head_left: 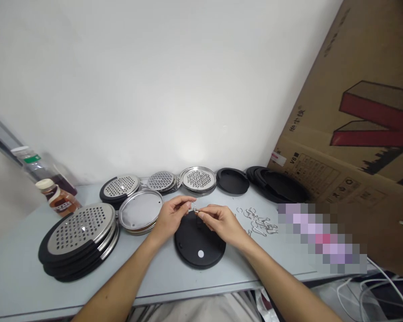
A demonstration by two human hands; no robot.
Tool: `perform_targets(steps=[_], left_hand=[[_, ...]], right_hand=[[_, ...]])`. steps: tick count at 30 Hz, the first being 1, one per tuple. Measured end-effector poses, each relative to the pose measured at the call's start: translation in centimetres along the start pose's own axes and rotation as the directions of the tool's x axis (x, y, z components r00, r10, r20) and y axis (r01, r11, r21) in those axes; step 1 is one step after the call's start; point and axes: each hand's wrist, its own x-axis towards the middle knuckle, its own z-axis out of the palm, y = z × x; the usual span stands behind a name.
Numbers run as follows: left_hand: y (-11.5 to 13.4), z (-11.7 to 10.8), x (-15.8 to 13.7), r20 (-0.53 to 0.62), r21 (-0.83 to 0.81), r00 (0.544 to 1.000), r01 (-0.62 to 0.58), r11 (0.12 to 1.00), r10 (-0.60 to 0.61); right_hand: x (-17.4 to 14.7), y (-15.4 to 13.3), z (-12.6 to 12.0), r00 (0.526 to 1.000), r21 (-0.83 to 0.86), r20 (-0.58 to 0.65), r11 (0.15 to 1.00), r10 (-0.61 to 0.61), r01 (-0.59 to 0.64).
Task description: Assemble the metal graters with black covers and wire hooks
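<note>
My left hand (172, 216) is closed, thumb and forefinger pinched at a small shiny metal ring (194, 206). Facing it, my right hand (222, 222) pinches a small metal piece at the same spot; its exact shape is mostly hidden by the fingers. Both hands are over a round black disc (200, 241), which lies on the table with a white dot near its front edge. To the right of my right hand is a loose pile of metal rings and hooks (260, 223).
Round graters with black rims stand in a stack (80, 232) at left. Behind are metal discs (141, 209), more grater plates (198, 179) and black trays (233, 181). Bottles (58, 197) stand at far left. A large cardboard box (352, 179) leans at right, by white cables (386, 279).
</note>
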Motion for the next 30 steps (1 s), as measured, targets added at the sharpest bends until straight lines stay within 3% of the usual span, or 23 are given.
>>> perform_targets(steps=[2,7,11,14,18,21,24,26,30], left_hand=[[-0.1,0.1,0.0,-0.031,0.026,0.999,-0.029,0.999,0.03],[-0.3,0.7,-0.2,-0.089,0.18,0.986,-0.122,0.976,0.14],[-0.2,0.8,-0.4,-0.053,0.132,0.991,-0.116,0.985,0.123],[-0.2,0.9,-0.5,-0.043,0.177,0.984,-0.164,0.97,0.174],[0.1,1.2,-0.5,-0.023,0.26,0.96,-0.265,0.928,0.28],[0.6,1.6,-0.1,0.038,0.28,0.934,-0.351,0.893,0.355],[0.7,1.8,0.6,0.05,0.302,0.926,-0.372,0.878,0.375],[0.4,1.8,1.0,0.026,0.349,0.941,-0.324,0.879,0.336],[-1.2,1.6,1.1,-0.023,0.402,0.971,-0.208,0.892,0.237]], right_hand=[[0.1,0.2,-0.3,1.0,-0.017,0.011,1.0,0.017,-0.016],[0.4,0.4,-0.7,0.989,0.128,0.08,0.983,0.122,-0.131],[0.3,0.4,-0.1,0.995,0.063,0.018,0.993,0.096,-0.097],[0.2,0.4,-0.1,0.996,-0.042,0.0,0.996,0.085,-0.084],[0.4,0.1,-0.9,0.983,-0.147,-0.184,0.989,-0.012,-0.015],[0.7,0.2,-1.4,0.991,0.077,-0.123,0.995,-0.06,0.069],[1.2,0.8,-1.2,0.998,0.247,-0.061,0.968,-0.035,0.049],[1.5,1.5,-1.1,0.994,0.168,-0.11,0.985,-0.017,0.035],[1.8,2.5,-1.2,0.979,-0.214,-0.183,0.976,-0.089,0.049]])
